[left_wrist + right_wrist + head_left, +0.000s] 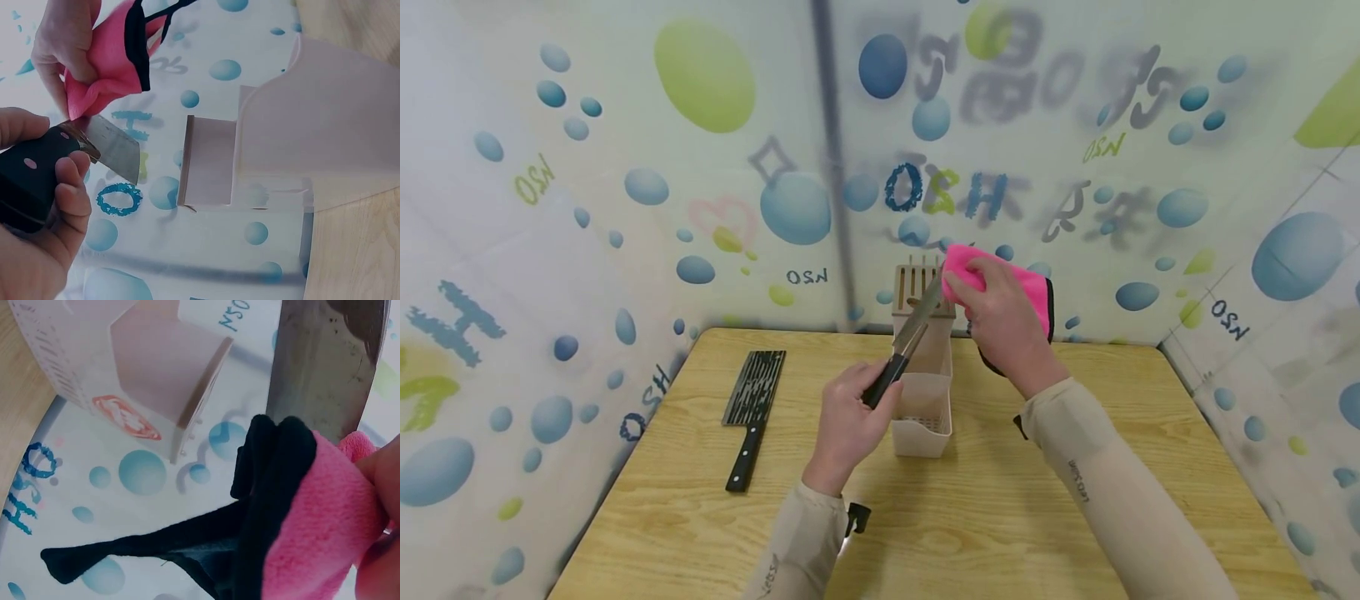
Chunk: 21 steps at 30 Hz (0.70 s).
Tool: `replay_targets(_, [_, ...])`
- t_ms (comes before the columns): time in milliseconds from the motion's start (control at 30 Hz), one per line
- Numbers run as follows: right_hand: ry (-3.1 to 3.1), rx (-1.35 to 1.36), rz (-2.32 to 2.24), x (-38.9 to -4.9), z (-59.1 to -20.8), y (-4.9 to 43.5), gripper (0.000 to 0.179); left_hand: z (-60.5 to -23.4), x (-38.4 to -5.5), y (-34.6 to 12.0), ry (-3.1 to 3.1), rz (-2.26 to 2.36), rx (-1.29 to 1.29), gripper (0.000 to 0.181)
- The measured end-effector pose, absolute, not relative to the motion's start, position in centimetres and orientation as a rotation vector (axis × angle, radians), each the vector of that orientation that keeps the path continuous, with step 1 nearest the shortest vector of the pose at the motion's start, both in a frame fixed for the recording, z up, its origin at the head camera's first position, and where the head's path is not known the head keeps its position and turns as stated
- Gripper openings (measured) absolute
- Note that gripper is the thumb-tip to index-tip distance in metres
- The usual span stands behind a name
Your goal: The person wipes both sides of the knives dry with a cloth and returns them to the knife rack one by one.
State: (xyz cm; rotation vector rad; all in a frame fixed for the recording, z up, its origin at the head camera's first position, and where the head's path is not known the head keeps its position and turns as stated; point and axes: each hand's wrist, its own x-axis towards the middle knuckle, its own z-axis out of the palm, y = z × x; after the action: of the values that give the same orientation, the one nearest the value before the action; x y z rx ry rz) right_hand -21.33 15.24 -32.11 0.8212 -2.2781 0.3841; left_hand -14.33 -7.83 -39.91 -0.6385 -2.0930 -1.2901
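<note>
Bubble-print walls [610, 25] all round, wood-grain table [1000, 517] below. Left hand [853, 412] has its fingers curled round the black handle [28, 178] of a knife [917, 317], held up off the table near the holder [936, 350]; right hand [1000, 321] pinches a pink cloth [1037, 296] at the blade's [325, 369] far end. Looks like the wiping step to me. Next move probably calls for a firm hold, fingertips behind cloth. Cleaver's [756, 387] lying flat, off left.
</note>
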Motion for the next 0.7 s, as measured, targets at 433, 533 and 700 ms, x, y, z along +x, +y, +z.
replay_targets(433, [-2.323,0.750,0.252,-21.6,-32.7,16.6,0.045,-39.8,-14.1,-7.8,-2.126,-1.244,-0.573,0.034])
replay_targets(533, [-2.288,0.778,0.244,-21.4,-32.8,16.4,0.045,-39.8,-14.2,-7.7,-2.119,-1.242,-0.569,0.035])
replay_targets(700, [-2.203,0.849,0.272,-20.8,-33.1,15.5,0.041,-39.8,-14.3,-7.6,-2.107,-1.233,-0.567,0.034])
